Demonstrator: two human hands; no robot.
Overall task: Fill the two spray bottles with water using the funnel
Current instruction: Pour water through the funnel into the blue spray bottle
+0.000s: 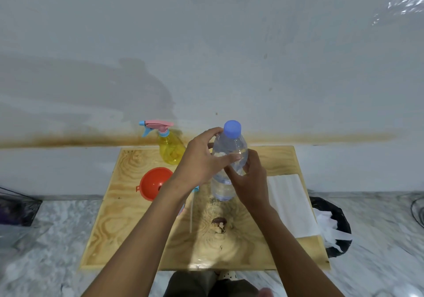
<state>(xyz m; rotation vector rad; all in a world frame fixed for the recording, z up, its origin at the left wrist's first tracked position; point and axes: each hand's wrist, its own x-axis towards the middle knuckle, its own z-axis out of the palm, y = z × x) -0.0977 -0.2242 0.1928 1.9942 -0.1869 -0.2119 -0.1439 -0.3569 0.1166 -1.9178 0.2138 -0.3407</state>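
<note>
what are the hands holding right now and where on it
Both hold the clear water bottle: the left hand grips its upper body just below the blue cap, the right hand grips its middle.

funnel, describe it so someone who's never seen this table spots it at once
Start at the wooden table before the pale wall. On its left half, nearer than the yellow spray bottle and left of the water bottle, lies the funnel. It is the only orange-red thing, a wide round cone.
</note>
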